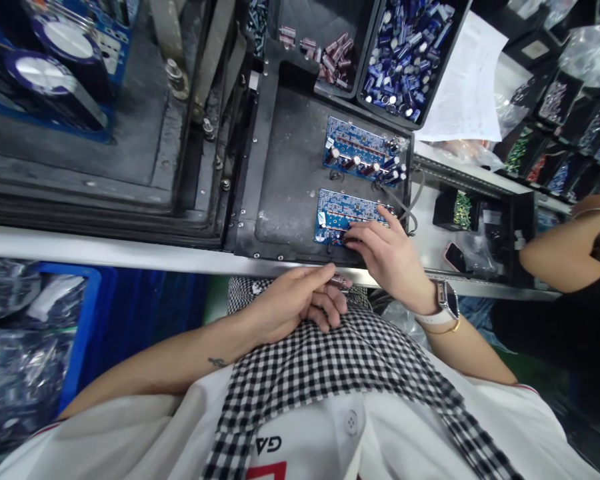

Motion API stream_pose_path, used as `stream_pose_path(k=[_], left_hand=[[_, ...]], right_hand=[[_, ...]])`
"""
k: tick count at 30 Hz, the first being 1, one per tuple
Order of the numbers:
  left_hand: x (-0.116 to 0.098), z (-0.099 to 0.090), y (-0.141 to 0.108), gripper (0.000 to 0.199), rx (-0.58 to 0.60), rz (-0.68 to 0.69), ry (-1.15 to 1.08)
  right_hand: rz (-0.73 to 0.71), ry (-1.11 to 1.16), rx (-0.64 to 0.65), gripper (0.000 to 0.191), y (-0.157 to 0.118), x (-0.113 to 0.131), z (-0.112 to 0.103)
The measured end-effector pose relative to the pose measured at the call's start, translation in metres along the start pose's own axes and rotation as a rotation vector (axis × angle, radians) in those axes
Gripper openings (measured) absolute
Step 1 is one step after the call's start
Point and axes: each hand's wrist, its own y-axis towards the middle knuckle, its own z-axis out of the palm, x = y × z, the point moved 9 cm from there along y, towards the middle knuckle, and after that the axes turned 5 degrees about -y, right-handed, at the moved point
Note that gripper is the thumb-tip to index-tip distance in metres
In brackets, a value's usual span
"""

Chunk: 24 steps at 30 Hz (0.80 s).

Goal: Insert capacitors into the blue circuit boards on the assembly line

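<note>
A blue circuit board (353,203) lies at the front of the black tray, partly covered by my right hand (393,257). The thumb and fingers of that hand are pinched at the board's front edge, on a small dark part that looks like a capacitor and is mostly hidden. Closer to my body, above the checked apron, my left hand (305,300) is turned palm up with its fingers curled. It holds brown capacitors (339,281) by the thumb; their number is hidden. Behind the first board lies a second blue circuit board (360,147), with brown and blue capacitors standing on it.
Beyond the black tray (290,167) stand a bin of brown capacitors (337,57) and a bin of blue capacitors (405,60). Black metal fixtures (180,167) fill the left. A phone (455,257) lies at right, near another person's arm (565,247). A blue crate (83,333) is lower left.
</note>
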Motion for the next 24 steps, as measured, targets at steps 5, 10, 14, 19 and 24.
stream_pose_path(k=[5, 10, 14, 19, 24], left_hand=[[-0.008, -0.004, 0.000, 0.016, -0.011, 0.061, 0.011], [-0.003, 0.004, -0.001, 0.012, 0.084, 0.017, -0.107], [-0.002, 0.008, -0.002, 0.030, 0.121, 0.025, -0.147], [-0.003, 0.002, -0.001, 0.037, 0.041, 0.047, -0.166], [0.000, 0.000, -0.003, 0.035, 0.043, 0.024, -0.110]], right_hand=[[-0.012, -0.037, 0.020, 0.018, 0.001, 0.003, 0.002], [-0.119, -0.079, 0.053, 0.025, -0.003, 0.007, 0.012], [-0.107, 0.040, -0.015, 0.026, -0.005, 0.015, -0.007], [-0.110, 0.147, -0.013, 0.025, -0.001, 0.040, -0.021], [0.050, 0.085, -0.074, 0.017, 0.016, 0.021, -0.002]])
